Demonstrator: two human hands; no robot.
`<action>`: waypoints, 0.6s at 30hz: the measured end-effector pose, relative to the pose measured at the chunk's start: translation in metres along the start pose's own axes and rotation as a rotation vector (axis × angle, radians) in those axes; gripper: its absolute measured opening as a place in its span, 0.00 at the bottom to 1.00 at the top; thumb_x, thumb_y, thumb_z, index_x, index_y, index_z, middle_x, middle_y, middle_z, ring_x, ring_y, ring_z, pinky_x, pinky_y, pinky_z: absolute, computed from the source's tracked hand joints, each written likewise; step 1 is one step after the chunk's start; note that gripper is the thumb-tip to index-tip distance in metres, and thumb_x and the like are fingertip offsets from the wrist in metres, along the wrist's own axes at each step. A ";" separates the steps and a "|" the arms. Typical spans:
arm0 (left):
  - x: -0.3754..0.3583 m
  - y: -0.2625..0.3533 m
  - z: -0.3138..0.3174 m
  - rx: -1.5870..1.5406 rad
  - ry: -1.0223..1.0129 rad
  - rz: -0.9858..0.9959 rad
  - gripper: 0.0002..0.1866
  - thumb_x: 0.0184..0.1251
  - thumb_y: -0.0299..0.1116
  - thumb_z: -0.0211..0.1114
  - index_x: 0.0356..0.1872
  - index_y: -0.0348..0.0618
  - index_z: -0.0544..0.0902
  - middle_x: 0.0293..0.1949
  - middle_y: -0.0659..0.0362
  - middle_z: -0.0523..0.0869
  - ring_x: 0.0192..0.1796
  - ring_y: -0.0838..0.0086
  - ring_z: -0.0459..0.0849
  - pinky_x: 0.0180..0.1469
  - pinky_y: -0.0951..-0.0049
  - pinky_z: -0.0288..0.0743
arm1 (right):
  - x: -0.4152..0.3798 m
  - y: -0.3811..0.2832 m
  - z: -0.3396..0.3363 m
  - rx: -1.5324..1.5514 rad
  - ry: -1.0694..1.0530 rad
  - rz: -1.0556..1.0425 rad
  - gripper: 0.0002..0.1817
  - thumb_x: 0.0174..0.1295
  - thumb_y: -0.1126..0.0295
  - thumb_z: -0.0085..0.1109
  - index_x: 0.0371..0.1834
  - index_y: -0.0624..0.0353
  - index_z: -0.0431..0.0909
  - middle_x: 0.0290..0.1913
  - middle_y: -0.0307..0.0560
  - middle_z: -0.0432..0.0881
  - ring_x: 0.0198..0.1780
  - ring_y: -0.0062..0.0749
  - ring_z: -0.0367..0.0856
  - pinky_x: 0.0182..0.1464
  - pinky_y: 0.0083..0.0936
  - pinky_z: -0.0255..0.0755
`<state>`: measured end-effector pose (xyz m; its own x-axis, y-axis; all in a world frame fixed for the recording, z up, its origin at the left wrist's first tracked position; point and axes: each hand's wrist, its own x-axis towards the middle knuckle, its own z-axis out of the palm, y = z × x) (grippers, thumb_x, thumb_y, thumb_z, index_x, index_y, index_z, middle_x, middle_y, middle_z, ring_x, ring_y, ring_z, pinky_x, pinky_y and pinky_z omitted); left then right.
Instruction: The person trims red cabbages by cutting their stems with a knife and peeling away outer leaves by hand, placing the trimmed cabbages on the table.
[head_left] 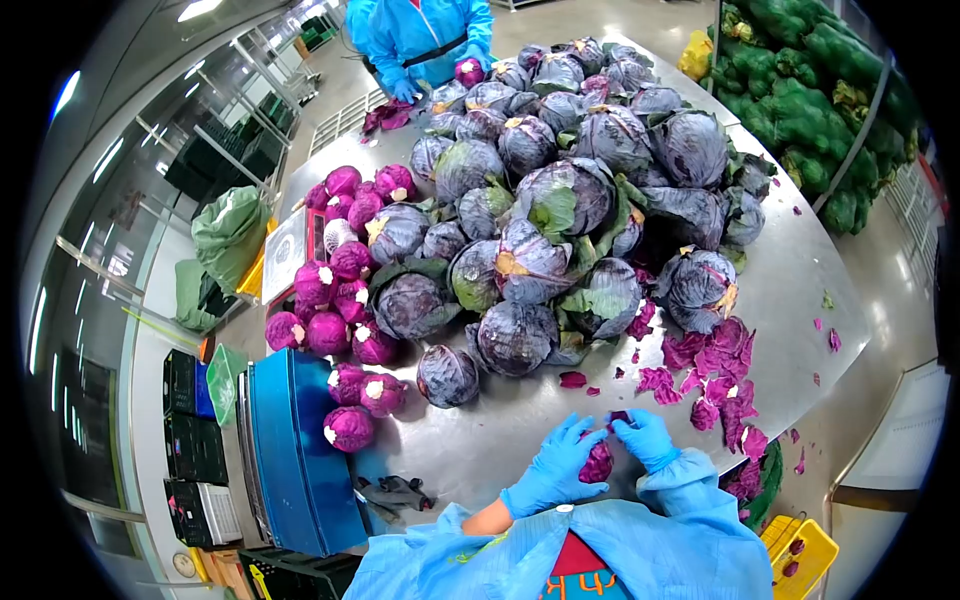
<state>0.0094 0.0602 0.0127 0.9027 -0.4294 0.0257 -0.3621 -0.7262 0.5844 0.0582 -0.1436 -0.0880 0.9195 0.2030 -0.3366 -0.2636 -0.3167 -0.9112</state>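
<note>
My left hand [557, 468], in a blue glove, is closed around a small peeled red cabbage [598, 462] at the front edge of the metal table. Close beside it, my gloved right hand [646, 438] has its fingers pinched on a dark purple piece of cabbage leaf [620, 415]. Beyond my hands lies a large pile of unpeeled red cabbages [513, 338] with dull outer leaves. Several peeled bright purple cabbages [348, 428] sit to the left. Torn purple leaves [712, 362] are scattered to the right of my hands.
A scale [287, 255] stands at the table's left edge, near a blue box [300, 450]. Dark gloves or cloth [395, 495] lie at the front. Across the table a person in blue [425, 40] handles a cabbage. A yellow crate [800, 550] is at lower right; green net sacks [800, 100] stand behind.
</note>
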 end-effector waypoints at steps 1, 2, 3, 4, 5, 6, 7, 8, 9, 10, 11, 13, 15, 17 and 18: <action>-0.003 -0.004 -0.004 -0.033 -0.014 -0.016 0.48 0.40 0.56 0.78 0.64 0.45 0.70 0.63 0.40 0.70 0.65 0.43 0.69 0.67 0.49 0.63 | 0.002 0.011 -0.006 -0.081 0.095 -0.016 0.15 0.61 0.57 0.65 0.44 0.55 0.86 0.32 0.53 0.86 0.31 0.34 0.84 0.36 0.29 0.76; -0.008 -0.007 -0.006 -0.069 -0.027 -0.032 0.47 0.41 0.56 0.77 0.65 0.46 0.71 0.63 0.40 0.70 0.65 0.42 0.68 0.68 0.49 0.63 | 0.004 0.021 -0.017 -0.163 0.190 -0.031 0.15 0.61 0.56 0.65 0.43 0.55 0.87 0.32 0.54 0.85 0.31 0.36 0.84 0.35 0.30 0.76; -0.012 -0.011 -0.009 -0.106 -0.043 -0.050 0.47 0.42 0.56 0.77 0.65 0.48 0.71 0.63 0.40 0.69 0.66 0.42 0.68 0.68 0.49 0.62 | 0.004 0.024 -0.034 -0.262 0.206 0.049 0.18 0.61 0.55 0.65 0.48 0.54 0.85 0.32 0.55 0.85 0.31 0.38 0.84 0.35 0.33 0.75; -0.016 -0.015 -0.012 -0.129 -0.038 -0.095 0.47 0.42 0.56 0.77 0.65 0.47 0.71 0.63 0.40 0.69 0.66 0.42 0.67 0.68 0.49 0.61 | 0.002 0.022 -0.054 -0.361 0.221 0.134 0.21 0.60 0.54 0.64 0.53 0.52 0.83 0.32 0.57 0.84 0.30 0.40 0.84 0.35 0.35 0.75; -0.022 -0.019 -0.015 -0.155 -0.037 -0.142 0.47 0.42 0.56 0.77 0.65 0.47 0.70 0.63 0.41 0.69 0.66 0.43 0.67 0.69 0.50 0.61 | -0.002 0.025 -0.071 -0.485 0.350 0.007 0.26 0.60 0.53 0.64 0.60 0.51 0.77 0.33 0.57 0.85 0.30 0.41 0.84 0.34 0.37 0.75; -0.028 -0.023 -0.015 -0.185 -0.042 -0.191 0.47 0.43 0.56 0.77 0.66 0.47 0.70 0.63 0.41 0.69 0.67 0.43 0.66 0.69 0.50 0.60 | -0.008 0.025 -0.084 -0.611 0.475 -0.118 0.31 0.60 0.52 0.65 0.66 0.49 0.72 0.35 0.56 0.85 0.30 0.42 0.84 0.34 0.39 0.75; -0.035 -0.030 -0.011 -0.244 -0.008 -0.235 0.48 0.42 0.56 0.77 0.66 0.47 0.69 0.63 0.42 0.69 0.67 0.46 0.66 0.70 0.51 0.59 | -0.017 -0.004 -0.092 -0.636 0.469 0.058 0.34 0.61 0.54 0.65 0.70 0.48 0.67 0.36 0.56 0.85 0.32 0.42 0.85 0.35 0.40 0.76; -0.040 -0.043 -0.005 -0.239 -0.013 -0.227 0.48 0.42 0.53 0.78 0.66 0.45 0.68 0.63 0.44 0.69 0.68 0.49 0.65 0.71 0.54 0.58 | -0.023 -0.031 -0.096 -0.659 0.458 0.245 0.37 0.61 0.55 0.64 0.73 0.48 0.61 0.38 0.55 0.85 0.33 0.42 0.85 0.35 0.40 0.76; -0.042 -0.045 -0.008 -0.326 0.019 -0.233 0.48 0.43 0.52 0.78 0.66 0.45 0.68 0.63 0.44 0.68 0.67 0.49 0.66 0.70 0.56 0.59 | -0.024 -0.019 -0.092 -0.509 0.546 0.058 0.35 0.62 0.58 0.64 0.72 0.48 0.63 0.38 0.54 0.85 0.34 0.40 0.85 0.36 0.38 0.77; -0.042 -0.047 -0.011 -0.413 0.053 -0.243 0.48 0.43 0.51 0.78 0.67 0.45 0.67 0.64 0.43 0.67 0.67 0.50 0.67 0.70 0.57 0.60 | -0.027 -0.006 -0.087 -0.356 0.633 -0.129 0.32 0.63 0.60 0.63 0.71 0.48 0.66 0.39 0.54 0.85 0.34 0.39 0.85 0.37 0.35 0.77; -0.045 -0.052 -0.007 -0.486 0.063 -0.283 0.48 0.44 0.50 0.78 0.67 0.43 0.66 0.64 0.44 0.67 0.67 0.51 0.67 0.70 0.58 0.60 | -0.034 -0.028 -0.076 -0.239 0.572 -0.117 0.25 0.64 0.65 0.61 0.65 0.50 0.73 0.39 0.50 0.86 0.35 0.32 0.85 0.39 0.28 0.78; -0.045 -0.057 -0.005 -0.630 0.074 -0.390 0.48 0.46 0.49 0.79 0.67 0.39 0.65 0.63 0.46 0.67 0.67 0.54 0.67 0.71 0.61 0.61 | -0.038 -0.040 -0.054 -0.170 0.308 -0.019 0.16 0.63 0.65 0.63 0.54 0.52 0.81 0.38 0.46 0.87 0.35 0.24 0.83 0.40 0.24 0.78; -0.046 -0.062 -0.001 -0.689 0.070 -0.444 0.49 0.46 0.49 0.78 0.67 0.39 0.65 0.63 0.47 0.67 0.67 0.56 0.67 0.71 0.62 0.61 | -0.039 -0.046 -0.020 -0.012 0.070 0.108 0.15 0.62 0.65 0.64 0.52 0.53 0.83 0.38 0.43 0.87 0.37 0.22 0.82 0.42 0.23 0.77; -0.046 -0.065 -0.003 -0.686 0.066 -0.474 0.49 0.45 0.50 0.79 0.67 0.39 0.65 0.63 0.47 0.67 0.66 0.57 0.68 0.70 0.63 0.62 | -0.036 -0.043 0.011 0.137 -0.081 0.044 0.23 0.59 0.61 0.69 0.56 0.55 0.80 0.41 0.41 0.86 0.40 0.20 0.80 0.47 0.22 0.75; -0.047 -0.060 -0.005 -0.696 0.053 -0.463 0.49 0.45 0.49 0.80 0.67 0.39 0.65 0.63 0.47 0.67 0.66 0.57 0.68 0.70 0.63 0.62 | -0.034 -0.052 0.020 0.083 -0.171 0.057 0.25 0.58 0.60 0.70 0.57 0.56 0.79 0.41 0.41 0.85 0.40 0.20 0.80 0.47 0.22 0.75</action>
<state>-0.0099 0.1267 -0.0201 0.9410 -0.1303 -0.3124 0.2586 -0.3185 0.9119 0.0355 -0.1157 -0.0336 0.8415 0.3436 -0.4170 -0.3432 -0.2563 -0.9036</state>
